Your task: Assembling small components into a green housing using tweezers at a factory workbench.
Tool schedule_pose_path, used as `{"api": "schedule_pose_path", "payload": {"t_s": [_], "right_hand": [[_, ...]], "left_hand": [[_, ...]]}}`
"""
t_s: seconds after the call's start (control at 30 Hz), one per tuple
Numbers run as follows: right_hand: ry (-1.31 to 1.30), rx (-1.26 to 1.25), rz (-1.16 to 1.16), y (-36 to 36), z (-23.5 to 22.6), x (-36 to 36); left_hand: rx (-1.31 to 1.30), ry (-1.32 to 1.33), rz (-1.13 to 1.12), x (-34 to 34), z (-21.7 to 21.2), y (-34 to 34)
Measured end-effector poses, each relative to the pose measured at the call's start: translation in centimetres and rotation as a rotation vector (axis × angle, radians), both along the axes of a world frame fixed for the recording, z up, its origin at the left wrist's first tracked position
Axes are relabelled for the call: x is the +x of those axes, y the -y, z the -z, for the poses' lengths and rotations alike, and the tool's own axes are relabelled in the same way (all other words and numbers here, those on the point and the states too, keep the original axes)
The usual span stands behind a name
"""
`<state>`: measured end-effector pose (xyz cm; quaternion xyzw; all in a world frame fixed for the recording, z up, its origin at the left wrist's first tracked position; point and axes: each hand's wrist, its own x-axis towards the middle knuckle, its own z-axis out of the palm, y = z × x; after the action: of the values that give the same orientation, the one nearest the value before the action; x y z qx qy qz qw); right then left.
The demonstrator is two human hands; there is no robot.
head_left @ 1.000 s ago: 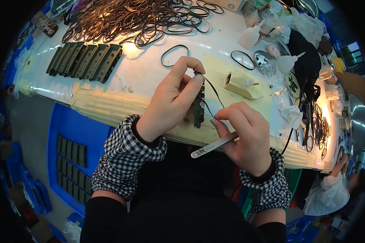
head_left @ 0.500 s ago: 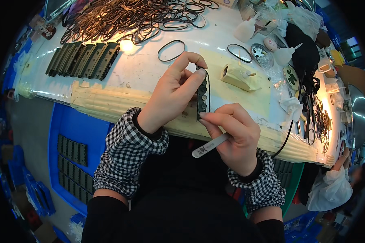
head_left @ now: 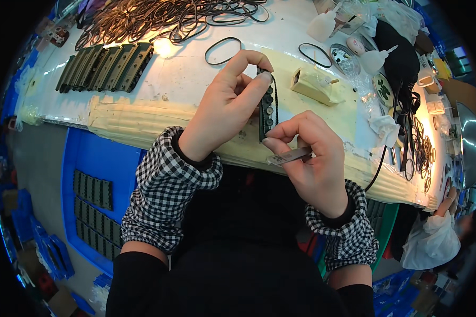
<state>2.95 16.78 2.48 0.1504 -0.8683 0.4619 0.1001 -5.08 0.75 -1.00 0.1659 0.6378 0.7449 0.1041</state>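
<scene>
mid-frame, left hand (head_left: 222, 108) pinches a black slotted strip (head_left: 268, 111) upright — right hand (head_left: 312, 158) grips tweezers (head_left: 291, 156), seemingly seating a ring; next needs steady aim.

1. A long white worktable (head_left: 195, 74) with a yellowed padded front edge runs beneath and beyond the hands.
2. A bright light glare (head_left: 164, 47) sits up-left of the hands.
3. A blue plastic crate (head_left: 84, 158) stands on grey floor (head_left: 34, 174), lower left.
</scene>
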Motion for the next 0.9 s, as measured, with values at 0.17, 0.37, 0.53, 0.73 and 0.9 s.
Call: {"api": "schedule_pose_path", "payload": {"t_s": [0.17,0.37,0.53,0.73,0.9], "right_hand": [[-0.096,-0.006,0.006,-0.1,0.4,0.2],[-0.100,0.043,0.024,0.3,0.4,0.3],[-0.129,0.159,0.045,0.7,0.9,1.0],[-0.163,0.120,0.123,1.5,2.2,2.1],[-0.286,0.186,0.172,1.9,2.9,2.5]], "left_hand": [[0.026,-0.009,-0.027,0.1,0.0,-0.3],[0.011,-0.030,-0.036,0.0,0.1,-0.3],[-0.124,-0.020,-0.001,0.0,-0.6,-0.1],[-0.134,-0.041,-0.011,-0.1,0.0,-0.3],[-0.051,-0.068,-0.043,-0.3,0.3,-0.8]]}}
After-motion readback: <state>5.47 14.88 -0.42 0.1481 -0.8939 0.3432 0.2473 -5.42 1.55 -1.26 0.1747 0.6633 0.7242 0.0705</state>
